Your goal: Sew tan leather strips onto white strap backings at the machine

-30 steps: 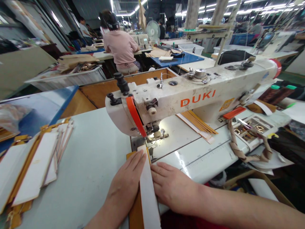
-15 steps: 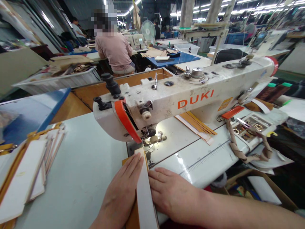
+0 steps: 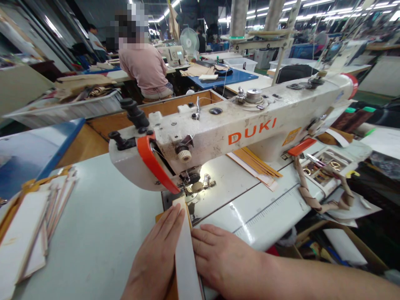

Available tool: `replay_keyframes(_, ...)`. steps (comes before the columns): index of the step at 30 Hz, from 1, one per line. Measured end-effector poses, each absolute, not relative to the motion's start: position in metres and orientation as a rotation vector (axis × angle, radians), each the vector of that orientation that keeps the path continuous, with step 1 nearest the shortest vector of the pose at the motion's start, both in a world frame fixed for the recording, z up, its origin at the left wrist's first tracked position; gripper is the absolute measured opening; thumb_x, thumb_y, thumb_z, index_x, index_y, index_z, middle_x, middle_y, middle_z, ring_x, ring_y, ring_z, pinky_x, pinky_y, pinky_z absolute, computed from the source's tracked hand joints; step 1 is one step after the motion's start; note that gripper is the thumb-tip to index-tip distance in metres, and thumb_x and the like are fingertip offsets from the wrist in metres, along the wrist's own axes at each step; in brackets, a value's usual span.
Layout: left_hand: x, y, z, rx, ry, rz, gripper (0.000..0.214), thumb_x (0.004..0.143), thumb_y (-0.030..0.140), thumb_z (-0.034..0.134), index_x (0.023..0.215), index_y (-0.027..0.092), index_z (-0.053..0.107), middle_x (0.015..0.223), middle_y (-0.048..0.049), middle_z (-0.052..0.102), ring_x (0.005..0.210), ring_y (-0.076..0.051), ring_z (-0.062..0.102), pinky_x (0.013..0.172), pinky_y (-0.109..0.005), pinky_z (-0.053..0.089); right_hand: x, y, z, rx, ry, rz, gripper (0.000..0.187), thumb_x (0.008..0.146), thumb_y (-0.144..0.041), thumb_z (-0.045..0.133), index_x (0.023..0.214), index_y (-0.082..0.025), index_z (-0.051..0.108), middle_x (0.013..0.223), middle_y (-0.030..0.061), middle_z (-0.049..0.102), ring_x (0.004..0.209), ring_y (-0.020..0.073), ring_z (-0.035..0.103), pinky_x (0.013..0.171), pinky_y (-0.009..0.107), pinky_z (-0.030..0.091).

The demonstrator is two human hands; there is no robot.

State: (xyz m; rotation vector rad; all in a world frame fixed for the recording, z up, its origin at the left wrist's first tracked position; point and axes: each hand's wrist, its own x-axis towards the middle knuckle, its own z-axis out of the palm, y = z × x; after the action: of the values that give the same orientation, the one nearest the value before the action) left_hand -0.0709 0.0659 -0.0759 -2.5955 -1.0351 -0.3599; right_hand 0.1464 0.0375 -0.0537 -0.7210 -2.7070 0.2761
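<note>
A long white strip [image 3: 186, 262] with a tan layer under it lies lengthwise on the sewing machine's bed, its far end close to the needle area. My left hand [image 3: 158, 250] rests flat on the strip's left side, fingers stretched forward and fingertips on the white surface. Along the right edge lies my right hand [image 3: 223, 256], its fingers extended and touching the strip's side. The sewing machine [image 3: 200, 129], white with orange trim, stands over the strip's far end. Its lamp lights the presser foot area [image 3: 195, 185]. The undersides of both hands are hidden.
A stack of white and tan strips [image 3: 28, 225] lies on the left of the table. More tan strips [image 3: 254, 166] sit behind the machine arm. At right are a parts tray [image 3: 325, 168] and a wrapped loop [image 3: 312, 200]. A person in pink [image 3: 143, 68] sits ahead.
The view has shifted slightly, so the machine and the stack appear further left. Both hands stay on the strip in nearly the same pose.
</note>
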Motion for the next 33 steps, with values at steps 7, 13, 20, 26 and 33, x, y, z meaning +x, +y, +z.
replay_keyframes(7, -0.075, 0.068, -0.080, -2.615, -1.065, -0.367, 0.050, 0.086, 0.010, 0.029, 0.131, 0.010, 0.049, 0.132, -0.0168, 0.058, 0.121, -0.024, 0.055, 0.093, -0.038, 0.052, 0.146, 0.038, -0.054, -0.718, -2.695, 0.285, 0.025, 0.094, -0.027, 0.048, 0.103, -0.010, 0.062, 0.117, 0.0109, 0.061, 0.116, 0.0250, 0.049, 0.105, 0.037, 0.035)
replay_keyframes(13, -0.071, 0.070, -0.078, -2.580, -1.000, -0.288, 0.047, 0.086, 0.008, 0.027, 0.126, 0.007, 0.052, 0.127, -0.0192, 0.060, 0.118, -0.027, 0.057, 0.090, -0.040, 0.054, 0.145, 0.038, -0.054, -0.733, -2.709, 0.265, 0.023, 0.094, -0.026, 0.046, 0.101, -0.011, 0.062, 0.119, 0.0106, 0.062, 0.116, 0.0250, 0.049, 0.106, 0.037, 0.034)
replay_keyframes(20, -0.068, 0.071, -0.076, -2.566, -1.028, -0.255, 0.048, 0.085, 0.005, 0.025, 0.124, 0.006, 0.054, 0.126, -0.0198, 0.061, 0.119, -0.027, 0.056, 0.090, -0.041, 0.053, 0.143, 0.037, -0.052, -0.734, -2.704, 0.253, 0.023, 0.094, -0.025, 0.047, 0.103, -0.010, 0.061, 0.116, 0.0103, 0.062, 0.114, 0.0252, 0.049, 0.104, 0.036, 0.036)
replay_keyframes(26, -0.063, 0.070, -0.066, -2.556, -0.989, -0.198, 0.041, 0.085, 0.003, 0.028, 0.114, 0.006, 0.057, 0.114, -0.0169, 0.065, 0.108, -0.025, 0.061, 0.092, -0.037, 0.051, 0.145, 0.039, -0.049, -0.731, -2.703, 0.239, 0.019, 0.095, -0.022, 0.046, 0.098, -0.011, 0.061, 0.108, 0.0080, 0.063, 0.104, 0.0225, 0.052, 0.098, 0.034, 0.041)
replay_keyframes(33, -0.058, 0.069, -0.064, -2.645, -1.103, -0.228, 0.042, 0.084, -0.001, 0.029, 0.113, 0.007, 0.057, 0.111, -0.0154, 0.064, 0.108, -0.025, 0.057, 0.091, -0.040, 0.051, 0.140, 0.045, -0.057, -0.841, -2.574, 0.245, 0.012, 0.093, -0.016, 0.049, 0.094, -0.012, 0.061, 0.099, 0.0094, 0.064, 0.097, 0.0216, 0.055, 0.092, 0.034, 0.044)
